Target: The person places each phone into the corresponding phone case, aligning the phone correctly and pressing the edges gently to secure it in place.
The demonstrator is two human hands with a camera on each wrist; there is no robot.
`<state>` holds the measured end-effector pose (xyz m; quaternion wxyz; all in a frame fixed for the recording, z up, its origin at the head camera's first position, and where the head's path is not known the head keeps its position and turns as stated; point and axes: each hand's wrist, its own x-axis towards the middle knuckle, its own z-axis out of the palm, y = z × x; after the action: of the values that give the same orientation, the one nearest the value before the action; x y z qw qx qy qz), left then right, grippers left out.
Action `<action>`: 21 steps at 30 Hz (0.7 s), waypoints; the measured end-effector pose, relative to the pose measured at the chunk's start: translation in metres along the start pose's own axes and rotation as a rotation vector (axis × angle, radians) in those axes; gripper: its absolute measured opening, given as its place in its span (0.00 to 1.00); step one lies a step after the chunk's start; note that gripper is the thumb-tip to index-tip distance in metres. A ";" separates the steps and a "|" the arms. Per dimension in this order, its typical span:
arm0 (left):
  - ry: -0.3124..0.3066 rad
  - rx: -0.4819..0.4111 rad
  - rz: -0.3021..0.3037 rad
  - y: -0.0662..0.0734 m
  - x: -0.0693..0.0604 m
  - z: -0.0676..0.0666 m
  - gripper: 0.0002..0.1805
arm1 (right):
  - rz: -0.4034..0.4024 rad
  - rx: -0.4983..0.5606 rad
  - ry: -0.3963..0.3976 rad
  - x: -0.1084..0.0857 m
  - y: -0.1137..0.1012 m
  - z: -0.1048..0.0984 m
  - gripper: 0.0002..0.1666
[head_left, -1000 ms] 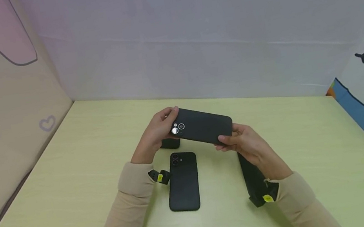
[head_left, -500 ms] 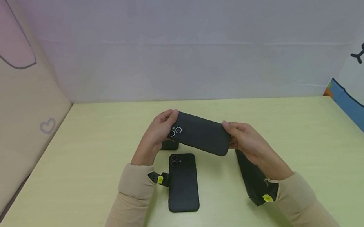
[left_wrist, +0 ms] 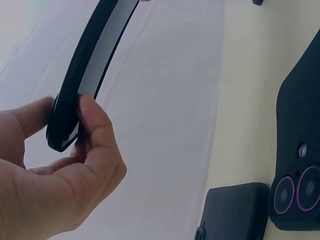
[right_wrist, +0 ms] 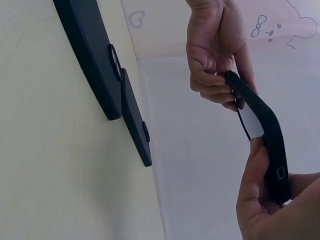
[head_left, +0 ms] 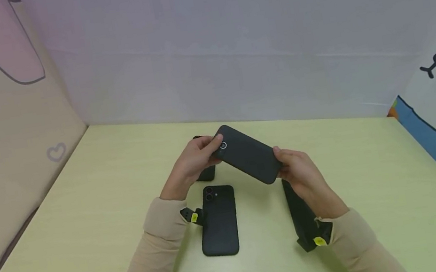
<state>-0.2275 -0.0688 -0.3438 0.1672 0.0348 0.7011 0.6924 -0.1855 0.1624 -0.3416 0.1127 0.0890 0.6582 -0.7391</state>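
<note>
We hold the phone [head_left: 248,156] tilted above the table [head_left: 119,161], between our hands. Our left hand [head_left: 196,161] pinches its camera end and our right hand [head_left: 300,168] pinches its opposite end, both thumbs on its back. Lower than the phone and nearer us lies a second phone [head_left: 220,223]; left of the phone, a third phone [head_left: 208,174] is partly hidden by our left hand.

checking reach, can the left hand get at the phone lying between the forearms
Probably not until it lets go: the left hand pinches one end of the raised phone. Otherwise the lying phone looks nearly uncovered; in the head view only the black wrist device overlaps its edge.
</note>
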 end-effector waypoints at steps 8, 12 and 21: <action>-0.036 -0.112 -0.024 -0.002 0.003 0.008 0.18 | 0.006 0.136 0.000 0.001 0.000 0.002 0.16; 0.015 -0.118 -0.013 -0.003 0.004 0.011 0.18 | -0.025 0.094 -0.042 0.002 0.000 0.000 0.15; 0.091 -0.110 -0.003 -0.001 0.004 0.016 0.16 | -0.167 -0.203 -0.052 0.001 -0.002 -0.001 0.19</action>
<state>-0.2271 -0.0527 -0.3454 0.1379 -0.0072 0.6690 0.7303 -0.1870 0.1640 -0.3401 0.0762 0.0030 0.7315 -0.6776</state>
